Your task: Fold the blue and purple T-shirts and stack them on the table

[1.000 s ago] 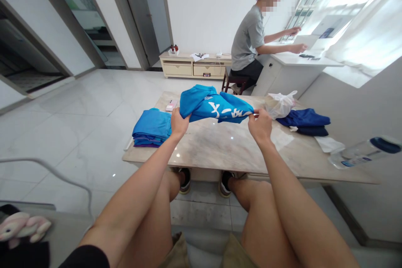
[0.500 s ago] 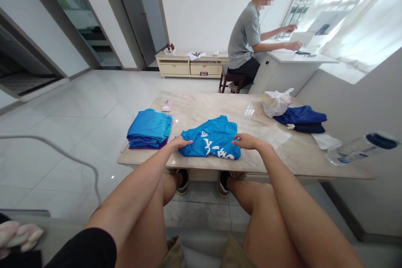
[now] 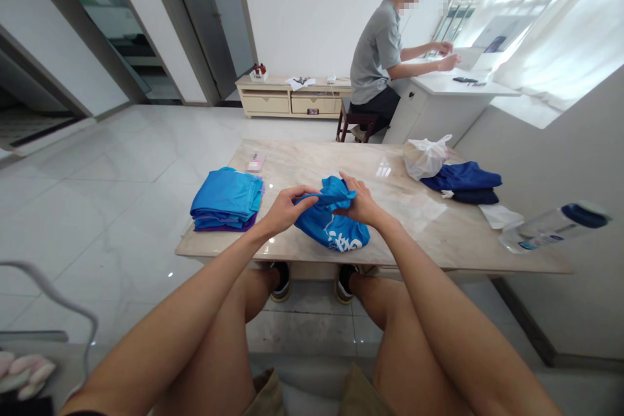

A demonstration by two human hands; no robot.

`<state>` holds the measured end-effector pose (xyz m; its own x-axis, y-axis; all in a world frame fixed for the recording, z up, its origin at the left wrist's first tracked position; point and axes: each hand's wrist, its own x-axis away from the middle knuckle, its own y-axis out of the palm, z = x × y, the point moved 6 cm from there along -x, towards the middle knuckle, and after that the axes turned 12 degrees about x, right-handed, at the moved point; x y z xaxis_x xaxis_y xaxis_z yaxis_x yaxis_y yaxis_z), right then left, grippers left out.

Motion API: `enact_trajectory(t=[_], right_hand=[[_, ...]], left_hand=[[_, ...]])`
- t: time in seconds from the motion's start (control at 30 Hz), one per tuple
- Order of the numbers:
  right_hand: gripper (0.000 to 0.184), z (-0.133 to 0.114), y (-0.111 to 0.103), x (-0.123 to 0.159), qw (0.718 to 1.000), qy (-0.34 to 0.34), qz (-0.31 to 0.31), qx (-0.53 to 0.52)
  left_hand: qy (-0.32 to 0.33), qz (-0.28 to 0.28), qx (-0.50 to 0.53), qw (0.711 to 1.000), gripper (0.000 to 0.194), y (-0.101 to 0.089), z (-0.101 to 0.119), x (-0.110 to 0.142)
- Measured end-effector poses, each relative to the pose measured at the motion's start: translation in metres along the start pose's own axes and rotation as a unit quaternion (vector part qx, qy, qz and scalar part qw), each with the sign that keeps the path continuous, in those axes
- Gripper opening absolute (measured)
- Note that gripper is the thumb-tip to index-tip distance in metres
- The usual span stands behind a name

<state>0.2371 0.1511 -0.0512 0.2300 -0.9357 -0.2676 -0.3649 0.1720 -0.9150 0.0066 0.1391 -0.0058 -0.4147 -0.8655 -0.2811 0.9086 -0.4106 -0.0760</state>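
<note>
A bright blue T-shirt (image 3: 331,229) with white lettering lies bunched on the marble table (image 3: 404,234). My right hand (image 3: 359,205) grips its gathered upper part. My left hand (image 3: 286,209) reaches in from the left, its fingertips pinching the shirt's raised fold. Most of the lettering is hidden in the folds. To the left of my left hand sits a neat stack of folded blue and purple garments (image 3: 227,200), not touching the hand.
A white plastic bag (image 3: 425,158), folded navy clothing (image 3: 461,181), a white cloth (image 3: 498,216) and a clear bottle (image 3: 556,227) lie at the table's right. A small pink item (image 3: 256,162) lies at the back. A co-worker (image 3: 375,55) sits at a white desk (image 3: 448,104) beyond.
The shirt was held up stretched, then lay flat on the table, and is now gathered into a bunch. My hands have moved closer together and taken hold of it again.
</note>
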Motion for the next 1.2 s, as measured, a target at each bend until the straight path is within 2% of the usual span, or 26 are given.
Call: enact_trajectory(t=[0.03, 0.1, 0.17, 0.23, 0.33, 0.4, 0.43, 0.5, 0.57, 0.63, 0.67, 0.83, 0.9, 1.03, 1.1, 1.13, 1.2], right_hand=[[0.098, -0.011, -0.002, -0.003, 0.999, -0.027, 0.006, -0.021], [0.063, -0.029, -0.004, -0.008, 0.996, -0.065, -0.022, -0.061], [0.040, -0.037, -0.011, -0.011, 0.994, -0.061, -0.038, -0.078], [0.039, -0.031, -0.026, -0.012, 0.997, -0.017, 0.005, -0.072], [0.047, -0.013, -0.055, -0.007, 0.989, 0.055, 0.124, -0.058], [0.051, -0.008, -0.071, -0.001, 0.977, 0.075, 0.192, -0.060], [0.053, -0.010, -0.077, 0.001, 0.971, 0.075, 0.216, -0.064], [0.054, -0.018, -0.085, 0.005, 0.967, 0.062, 0.232, -0.082], [0.055, -0.031, -0.087, 0.006, 0.971, 0.054, 0.209, -0.102], [0.054, -0.042, -0.086, 0.006, 0.976, 0.062, 0.173, -0.117], [0.054, -0.046, -0.086, 0.006, 0.977, 0.070, 0.162, -0.123], [0.049, -0.041, -0.084, 0.003, 0.971, 0.094, 0.165, -0.149], [0.045, -0.030, -0.080, 0.001, 0.971, 0.106, 0.159, -0.141], [0.035, -0.005, -0.076, 0.005, 0.973, 0.164, 0.144, -0.079], [0.029, -0.003, -0.072, 0.008, 0.982, 0.161, 0.084, -0.048], [0.025, -0.005, -0.069, 0.010, 0.988, 0.146, 0.040, -0.034], [0.023, -0.014, -0.065, 0.013, 0.994, 0.110, -0.025, -0.009]], left_hand=[[0.013, -0.006, 0.006, 1.000, 0.034, 0.004, 0.008, 0.004], [0.030, -0.001, 0.011, 0.999, 0.032, 0.004, 0.018, 0.007], [0.039, 0.023, 0.006, 0.999, 0.033, -0.003, 0.021, 0.006], [0.037, 0.039, -0.015, 0.998, 0.039, -0.012, 0.021, 0.004], [0.019, 0.043, -0.050, 0.998, 0.051, -0.019, 0.016, 0.002], [-0.010, 0.037, -0.066, 0.997, 0.059, -0.019, 0.010, 0.001], [-0.031, 0.025, -0.072, 0.997, 0.060, -0.016, 0.007, 0.001], [-0.083, -0.025, -0.076, 0.993, 0.047, -0.007, -0.001, 0.001], [-0.134, -0.091, -0.054, 0.985, 0.036, 0.005, -0.006, 0.004], [-0.158, -0.138, 0.000, 0.978, 0.040, 0.016, -0.005, 0.006], [-0.157, -0.144, 0.033, 0.977, 0.041, 0.020, -0.003, 0.005], [-0.143, -0.095, 0.160, 0.972, 0.055, 0.021, 0.003, -0.003], [-0.149, -0.088, 0.145, 0.974, 0.052, 0.018, 0.000, -0.005], [-0.138, -0.071, 0.038, 0.987, 0.040, 0.001, -0.011, -0.010], [-0.112, -0.032, 0.000, 0.993, 0.029, -0.014, -0.013, -0.014], [-0.091, 0.008, -0.018, 0.996, 0.023, -0.025, -0.012, -0.016], [-0.034, 0.122, -0.069, 0.989, 0.017, -0.050, -0.004, -0.016]])
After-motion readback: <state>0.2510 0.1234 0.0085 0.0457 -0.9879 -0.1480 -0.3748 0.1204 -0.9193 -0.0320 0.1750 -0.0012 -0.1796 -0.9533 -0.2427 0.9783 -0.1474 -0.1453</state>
